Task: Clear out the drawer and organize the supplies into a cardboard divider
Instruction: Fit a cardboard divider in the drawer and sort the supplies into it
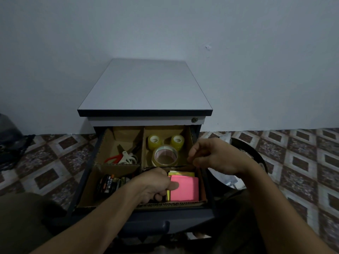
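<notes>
While the drawer [174,217] stands open, we find the cardboard divider [108,142] seated inside it. Our left hand [156,184] pinches the pink sticky notes [185,189], thumb on top, in the near right compartment. Our right hand [216,156] hangs with fingers curled at the divider's right wall; whether it holds anything we cannot tell. Tape rolls [166,156] occupy the far right compartment, scissors [121,157] the far left.
</notes>
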Motion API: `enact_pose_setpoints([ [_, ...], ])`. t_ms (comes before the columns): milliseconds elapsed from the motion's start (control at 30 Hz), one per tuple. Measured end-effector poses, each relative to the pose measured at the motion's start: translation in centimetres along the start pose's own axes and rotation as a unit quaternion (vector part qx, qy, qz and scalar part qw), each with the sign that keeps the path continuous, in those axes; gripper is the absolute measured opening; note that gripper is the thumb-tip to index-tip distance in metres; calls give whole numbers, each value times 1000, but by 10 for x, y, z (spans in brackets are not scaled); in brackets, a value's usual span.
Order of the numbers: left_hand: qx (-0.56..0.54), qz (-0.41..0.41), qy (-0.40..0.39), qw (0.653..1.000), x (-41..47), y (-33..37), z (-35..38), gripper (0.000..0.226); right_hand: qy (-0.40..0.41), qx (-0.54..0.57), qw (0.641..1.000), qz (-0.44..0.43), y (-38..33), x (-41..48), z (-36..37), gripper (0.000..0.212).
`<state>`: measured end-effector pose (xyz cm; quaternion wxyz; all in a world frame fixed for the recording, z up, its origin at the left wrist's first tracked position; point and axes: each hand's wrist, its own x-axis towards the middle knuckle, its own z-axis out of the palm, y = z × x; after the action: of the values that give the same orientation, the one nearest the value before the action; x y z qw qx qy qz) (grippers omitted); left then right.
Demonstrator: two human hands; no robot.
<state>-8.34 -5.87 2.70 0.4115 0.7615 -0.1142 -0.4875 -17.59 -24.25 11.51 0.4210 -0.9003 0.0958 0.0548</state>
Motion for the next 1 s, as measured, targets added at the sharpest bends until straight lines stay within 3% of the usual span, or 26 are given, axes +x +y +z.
enact_pose_setpoints([
  [200,115,84,51,988,-5,-6,1,24,9,10,1000,-7,0,-6,1,8],
  [333,-22,7,31,999,-10,0,-7,19,14,9,1000,-5,0,-5,1,7],
  [500,146,24,74,986,-10,1,-4,27,22,16,1000,-13,-2,1,5,5],
  [700,170,62,116,977,-13,-4,9,36,21,12,999,-29,-9,6,14,4],
  [867,301,77,130,942,-37,11,0,21,21,12,999,-34,-12,4,12,4],
  [933,263,81,99,956,-39,9,-6,12,19,20,999,-35,-13,3,11,5],
  [1000,209,79,43,974,-40,8,-10,17,19,25,999,-37,-15,3,12,4],
])
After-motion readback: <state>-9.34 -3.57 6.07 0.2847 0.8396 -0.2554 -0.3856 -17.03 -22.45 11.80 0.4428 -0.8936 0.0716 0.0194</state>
